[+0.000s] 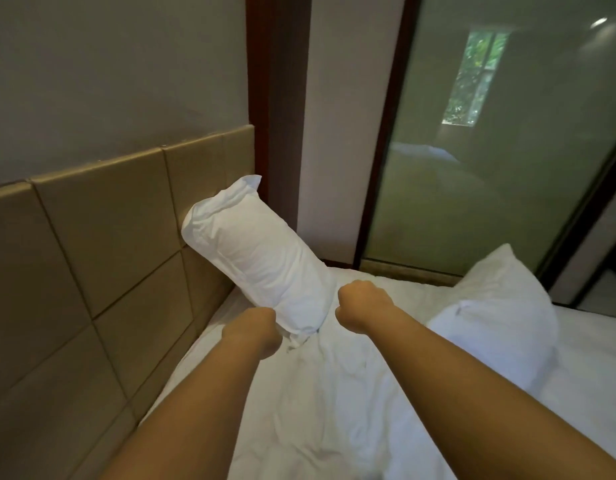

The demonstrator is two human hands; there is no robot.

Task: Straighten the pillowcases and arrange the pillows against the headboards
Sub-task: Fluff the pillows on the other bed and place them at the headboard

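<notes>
A bedroom with a plain grey wall [109, 64] at the left; below it runs a tan padded headboard of square panels [91, 237], and along its foot lies a bed under a rumpled white sheet [334, 393]; from the lower edge a bare forearm reaches to the left hand [254, 327], whose fingers are curled into a fist round the near left corner of a long white pillow in a creased pillowcase [254, 251]; the fingertips themselves are hidden behind the back of the hand; the pillow is lifted clear of the sheet at its far end and slants up and to the left, its far end touching the headboard near that board's right edge; a dark brown wooden upright [278, 98] stands just behind it; the right hand [362, 306] is likewise clenched, knuckles against the right edge of the pillow's near end, with the cloth seemingly bunched in it, though the fingertips cannot be seen; the near end narrows between the two fists; further right stands a tall frosted glass panel in a dark frame [472, 168], dimly mirroring a window; below it a second plump white pillow [490, 313] rests on the sheet, apart from both hands.
</notes>
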